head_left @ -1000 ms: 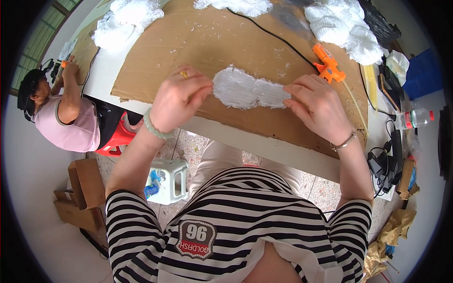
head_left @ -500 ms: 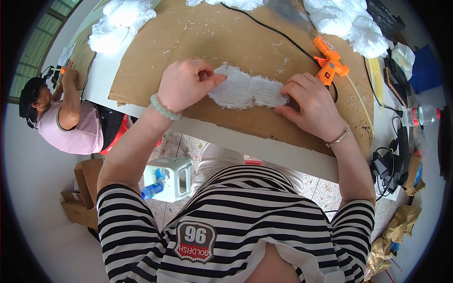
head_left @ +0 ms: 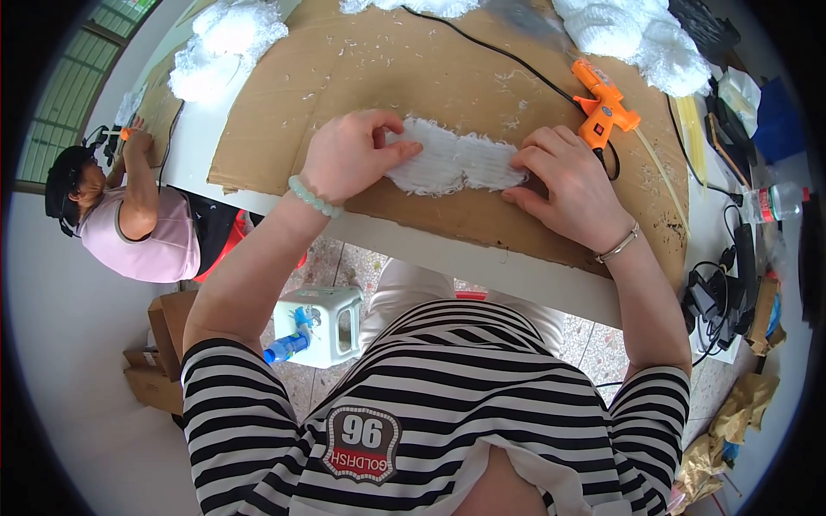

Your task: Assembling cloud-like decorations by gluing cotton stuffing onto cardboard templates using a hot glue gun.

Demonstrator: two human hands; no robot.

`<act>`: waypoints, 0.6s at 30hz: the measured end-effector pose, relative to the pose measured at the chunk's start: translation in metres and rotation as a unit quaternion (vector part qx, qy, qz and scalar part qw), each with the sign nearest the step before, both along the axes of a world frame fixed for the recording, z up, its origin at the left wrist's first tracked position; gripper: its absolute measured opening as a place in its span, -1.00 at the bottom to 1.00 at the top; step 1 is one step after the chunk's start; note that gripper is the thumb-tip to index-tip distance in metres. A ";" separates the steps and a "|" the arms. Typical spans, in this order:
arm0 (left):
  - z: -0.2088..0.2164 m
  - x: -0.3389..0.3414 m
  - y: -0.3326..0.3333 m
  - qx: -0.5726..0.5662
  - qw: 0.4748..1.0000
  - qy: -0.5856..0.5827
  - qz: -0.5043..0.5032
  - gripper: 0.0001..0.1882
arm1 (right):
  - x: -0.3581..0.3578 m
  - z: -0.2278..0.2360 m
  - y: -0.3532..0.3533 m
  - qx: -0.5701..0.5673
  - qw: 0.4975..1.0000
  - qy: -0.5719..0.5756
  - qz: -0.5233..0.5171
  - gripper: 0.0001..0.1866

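A strip of white ribbed knit fabric [head_left: 454, 160] with frayed edges lies flat on the brown cardboard sheet [head_left: 318, 73] in front of me. My left hand [head_left: 346, 156] pinches its left end between thumb and fingers. At the other end, my right hand [head_left: 570, 185] grips the edge, its fingers curled above and its thumb below. To the right of the fabric, an orange hot glue gun [head_left: 605, 107] rests on the cardboard, a glue stick protruding from its back and a black cord attached.
Bundles of white fluffy fabric [head_left: 225, 47] stand at the far left and far right [head_left: 641, 39]. A plastic bottle [head_left: 779, 204] and tangled black plugs [head_left: 718, 297] are at the right. Another person [head_left: 142, 228] works at the left. A pale stool [head_left: 320, 327] stands below the table.
The whole view has shifted slightly to the right. My left hand has moved a little toward my right hand, still at the fabric's left end. The right hand keeps nearly the same place.
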State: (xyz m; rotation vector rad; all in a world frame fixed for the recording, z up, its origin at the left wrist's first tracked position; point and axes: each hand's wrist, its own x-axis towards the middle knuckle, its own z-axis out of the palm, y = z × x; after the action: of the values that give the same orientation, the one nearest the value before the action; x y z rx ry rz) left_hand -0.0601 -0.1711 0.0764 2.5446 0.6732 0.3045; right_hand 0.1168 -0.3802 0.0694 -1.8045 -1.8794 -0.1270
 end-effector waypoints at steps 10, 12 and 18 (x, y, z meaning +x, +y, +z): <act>-0.008 -0.002 -0.003 0.033 0.992 -0.119 -0.017 -0.67 | 0.000 -0.001 0.000 0.005 1.000 0.004 -0.002 -0.68; -0.006 -0.002 -0.005 -0.039 0.986 -0.162 0.007 -0.70 | 0.000 -0.002 0.000 0.015 1.000 0.004 0.000 -0.68; -0.005 -0.007 -0.013 -0.129 0.970 -0.203 0.021 -0.75 | 0.000 -0.002 0.000 0.012 1.000 0.012 0.004 -0.68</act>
State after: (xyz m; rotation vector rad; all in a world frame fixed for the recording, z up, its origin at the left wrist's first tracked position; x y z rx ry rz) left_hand -0.0673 -0.1838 0.0711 2.1334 0.5656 0.6834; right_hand 0.1165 -0.3800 0.0675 -1.7746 -1.8604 -0.1227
